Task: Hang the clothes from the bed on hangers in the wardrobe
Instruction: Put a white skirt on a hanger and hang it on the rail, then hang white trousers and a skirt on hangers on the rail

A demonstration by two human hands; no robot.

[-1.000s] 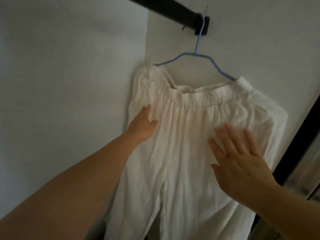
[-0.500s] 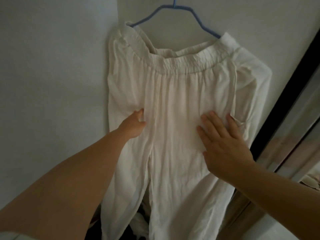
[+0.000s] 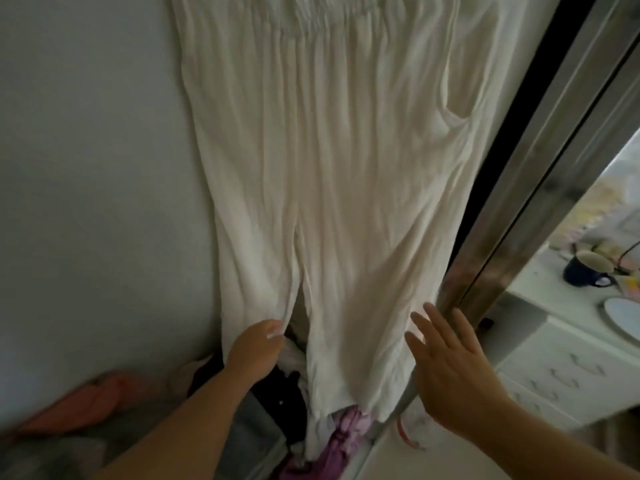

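White trousers (image 3: 332, 161) (hanging), left hand (image 3: 254, 349) pinching one leg.

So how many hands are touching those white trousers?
2. The left hand grips the trousers at the inner edge of one leg; the right hand lies flat against the other leg's outer edge.

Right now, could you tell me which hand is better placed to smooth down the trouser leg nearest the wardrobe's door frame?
The right hand, I think. Its fingers are spread flat beside the white trousers, by the leg nearest the door frame. The left hand is busy gripping the other leg's inner edge.
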